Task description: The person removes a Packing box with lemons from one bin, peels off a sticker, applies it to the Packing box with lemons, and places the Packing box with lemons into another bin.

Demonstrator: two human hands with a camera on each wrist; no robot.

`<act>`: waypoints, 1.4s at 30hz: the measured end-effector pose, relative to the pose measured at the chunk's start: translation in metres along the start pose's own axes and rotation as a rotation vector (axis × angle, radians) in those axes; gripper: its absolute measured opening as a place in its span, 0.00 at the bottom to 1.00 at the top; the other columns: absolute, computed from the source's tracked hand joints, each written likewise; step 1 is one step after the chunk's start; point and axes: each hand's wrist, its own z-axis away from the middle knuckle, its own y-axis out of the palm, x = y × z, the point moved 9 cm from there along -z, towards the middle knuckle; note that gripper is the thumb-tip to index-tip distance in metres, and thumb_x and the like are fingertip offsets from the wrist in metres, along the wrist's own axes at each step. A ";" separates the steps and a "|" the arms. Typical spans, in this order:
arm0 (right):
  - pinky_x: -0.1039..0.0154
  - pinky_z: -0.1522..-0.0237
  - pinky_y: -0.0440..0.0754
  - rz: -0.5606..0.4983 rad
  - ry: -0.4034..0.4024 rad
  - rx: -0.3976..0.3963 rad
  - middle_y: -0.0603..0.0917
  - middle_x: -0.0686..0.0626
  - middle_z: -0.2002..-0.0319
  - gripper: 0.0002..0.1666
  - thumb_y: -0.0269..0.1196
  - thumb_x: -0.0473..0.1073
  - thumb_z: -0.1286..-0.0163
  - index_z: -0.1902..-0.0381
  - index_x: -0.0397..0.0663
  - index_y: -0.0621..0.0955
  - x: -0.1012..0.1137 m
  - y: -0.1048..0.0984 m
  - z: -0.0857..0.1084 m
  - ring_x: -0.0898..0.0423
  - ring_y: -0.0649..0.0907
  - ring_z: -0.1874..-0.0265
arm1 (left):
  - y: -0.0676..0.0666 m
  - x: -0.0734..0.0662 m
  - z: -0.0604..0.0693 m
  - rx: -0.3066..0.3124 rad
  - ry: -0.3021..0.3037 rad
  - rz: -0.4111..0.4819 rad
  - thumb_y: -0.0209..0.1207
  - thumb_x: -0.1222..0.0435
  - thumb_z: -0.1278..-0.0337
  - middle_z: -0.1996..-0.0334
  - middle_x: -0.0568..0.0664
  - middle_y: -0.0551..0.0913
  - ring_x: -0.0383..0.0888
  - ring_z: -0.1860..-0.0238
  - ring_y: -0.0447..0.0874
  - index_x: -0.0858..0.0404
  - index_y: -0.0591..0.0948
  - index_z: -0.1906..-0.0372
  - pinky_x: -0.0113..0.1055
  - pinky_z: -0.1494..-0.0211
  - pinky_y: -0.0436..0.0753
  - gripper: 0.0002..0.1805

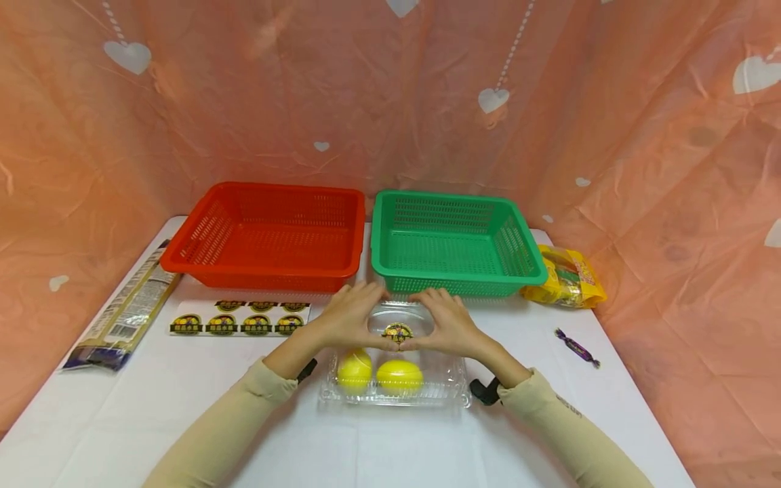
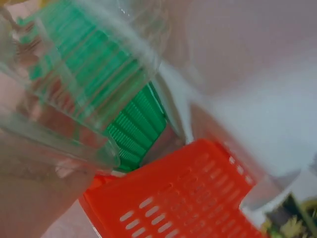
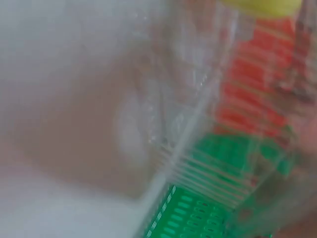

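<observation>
A clear plastic clamshell box [image 1: 427, 390] sits on the white table, with two yellow lemon-like fruits [image 1: 399, 376] showing through its front. A round black-and-gold sticker [image 1: 398, 332] is on the lid. My left hand [image 1: 350, 318] and right hand [image 1: 448, 325] rest on the lid from either side. Their thumbs meet at the sticker's lower edge, and the other fingers reach the box's far edge. Both wrist views look through clear ribbed plastic; the right one is blurred and shows part of a yellow fruit [image 3: 262, 6]. Fingertips at the far edge are partly hidden.
A red basket [image 1: 281, 281] and a green basket [image 1: 457, 276] stand behind the box. On the left lie a sticker sheet [image 1: 204, 312] and a gold-and-purple packet [image 1: 125, 312]. A yellow bag [image 1: 592, 291] and a purple wrapped candy [image 1: 576, 348] lie to the right.
</observation>
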 end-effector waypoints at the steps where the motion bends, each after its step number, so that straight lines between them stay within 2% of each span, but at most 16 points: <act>1: 0.48 0.49 0.69 -0.034 -0.004 0.010 0.80 0.47 0.46 0.45 0.77 0.60 0.49 0.39 0.43 0.77 -0.002 0.000 0.000 0.48 0.74 0.48 | 0.000 0.001 0.000 0.008 -0.003 0.012 0.69 0.34 0.58 0.46 0.47 0.78 0.46 0.48 0.72 0.59 0.75 0.40 0.46 0.45 0.73 0.45; 5: 0.40 0.41 0.69 -0.229 0.014 0.024 0.80 0.44 0.43 0.37 0.76 0.48 0.43 0.38 0.41 0.77 -0.012 -0.002 0.002 0.44 0.74 0.43 | -0.001 0.009 0.003 0.004 -0.029 0.094 0.71 0.42 0.52 0.43 0.50 0.78 0.49 0.43 0.73 0.59 0.77 0.38 0.53 0.39 0.71 0.39; 7: 0.40 0.40 0.71 -0.326 0.026 0.003 0.81 0.43 0.42 0.33 0.74 0.43 0.40 0.39 0.39 0.78 -0.019 -0.004 0.005 0.43 0.75 0.42 | -0.003 0.016 0.005 -0.021 -0.057 0.184 0.73 0.48 0.51 0.43 0.51 0.79 0.51 0.42 0.74 0.59 0.79 0.39 0.55 0.39 0.72 0.35; 10: 0.48 0.39 0.74 -0.532 0.058 -0.074 0.83 0.43 0.45 0.26 0.70 0.37 0.37 0.41 0.35 0.79 -0.035 -0.010 0.012 0.48 0.79 0.42 | -0.005 0.029 0.014 -0.083 -0.096 0.365 0.73 0.57 0.49 0.45 0.53 0.80 0.54 0.42 0.74 0.62 0.81 0.41 0.56 0.40 0.73 0.29; 12: 0.55 0.40 0.77 -0.745 0.104 -0.148 0.85 0.44 0.48 0.22 0.66 0.32 0.33 0.43 0.29 0.78 -0.051 -0.014 0.021 0.51 0.82 0.46 | -0.006 0.038 0.024 -0.141 -0.114 0.501 0.71 0.63 0.46 0.47 0.55 0.81 0.55 0.43 0.75 0.65 0.81 0.42 0.55 0.42 0.75 0.26; 15: 0.62 0.47 0.81 -1.136 0.274 -0.303 0.88 0.46 0.56 0.13 0.59 0.31 0.28 0.49 0.29 0.81 -0.084 -0.018 0.040 0.55 0.86 0.53 | -0.008 0.050 0.042 -0.226 -0.159 0.650 0.66 0.68 0.41 0.45 0.59 0.79 0.57 0.43 0.76 0.69 0.79 0.40 0.53 0.41 0.76 0.23; 18: 0.65 0.52 0.83 -1.427 0.528 -0.502 0.88 0.48 0.63 0.09 0.54 0.34 0.23 0.57 0.38 0.82 -0.116 -0.018 0.064 0.57 0.87 0.60 | -0.009 0.059 0.060 -0.285 -0.252 0.707 0.63 0.67 0.36 0.43 0.62 0.77 0.59 0.43 0.76 0.70 0.75 0.37 0.50 0.42 0.77 0.24; 21: 0.66 0.51 0.82 -1.580 0.731 -0.688 0.86 0.49 0.66 0.06 0.53 0.38 0.22 0.59 0.43 0.76 -0.134 -0.019 0.082 0.57 0.86 0.63 | -0.004 0.063 0.074 -0.246 -0.386 0.771 0.63 0.64 0.35 0.39 0.64 0.72 0.59 0.44 0.76 0.68 0.68 0.31 0.48 0.48 0.82 0.30; 23: 0.64 0.50 0.82 -1.648 0.779 -0.836 0.84 0.46 0.66 0.05 0.53 0.39 0.22 0.56 0.41 0.72 -0.140 -0.024 0.088 0.55 0.86 0.63 | 0.001 0.060 0.081 -0.193 -0.456 0.811 0.63 0.62 0.35 0.38 0.66 0.69 0.57 0.47 0.77 0.66 0.63 0.27 0.45 0.54 0.84 0.35; 25: 0.62 0.52 0.84 -1.674 0.775 -0.987 0.81 0.45 0.67 0.07 0.53 0.38 0.23 0.54 0.40 0.68 -0.144 -0.032 0.090 0.53 0.86 0.65 | 0.006 0.055 0.086 -0.141 -0.504 0.852 0.63 0.60 0.35 0.38 0.66 0.67 0.55 0.52 0.78 0.63 0.57 0.24 0.43 0.61 0.86 0.40; 28: 0.61 0.61 0.86 -1.661 0.722 -1.184 0.76 0.44 0.63 0.13 0.55 0.34 0.25 0.52 0.43 0.63 -0.150 -0.043 0.090 0.52 0.84 0.69 | 0.008 0.047 0.091 -0.119 -0.525 0.874 0.65 0.60 0.38 0.40 0.67 0.67 0.51 0.58 0.78 0.59 0.52 0.21 0.42 0.67 0.86 0.46; 32: 0.64 0.68 0.86 -1.584 0.670 -1.347 0.68 0.47 0.60 0.27 0.59 0.28 0.30 0.44 0.51 0.58 -0.156 -0.051 0.093 0.55 0.81 0.73 | 0.009 0.040 0.097 -0.116 -0.527 0.897 0.67 0.64 0.40 0.42 0.66 0.65 0.49 0.66 0.78 0.52 0.48 0.20 0.43 0.72 0.85 0.50; 36: 0.67 0.71 0.85 -1.468 0.633 -1.420 0.65 0.47 0.64 0.34 0.62 0.24 0.34 0.40 0.55 0.60 -0.158 -0.055 0.096 0.57 0.78 0.74 | 0.009 0.036 0.102 -0.102 -0.515 0.899 0.68 0.65 0.41 0.43 0.66 0.65 0.49 0.71 0.77 0.49 0.46 0.20 0.43 0.74 0.85 0.53; 42: 0.68 0.70 0.85 -1.315 0.535 -1.447 0.65 0.45 0.64 0.34 0.63 0.20 0.38 0.41 0.48 0.65 -0.152 -0.062 0.092 0.57 0.78 0.75 | 0.008 0.031 0.103 -0.086 -0.480 0.915 0.68 0.67 0.44 0.45 0.65 0.65 0.48 0.71 0.76 0.56 0.45 0.20 0.43 0.75 0.85 0.55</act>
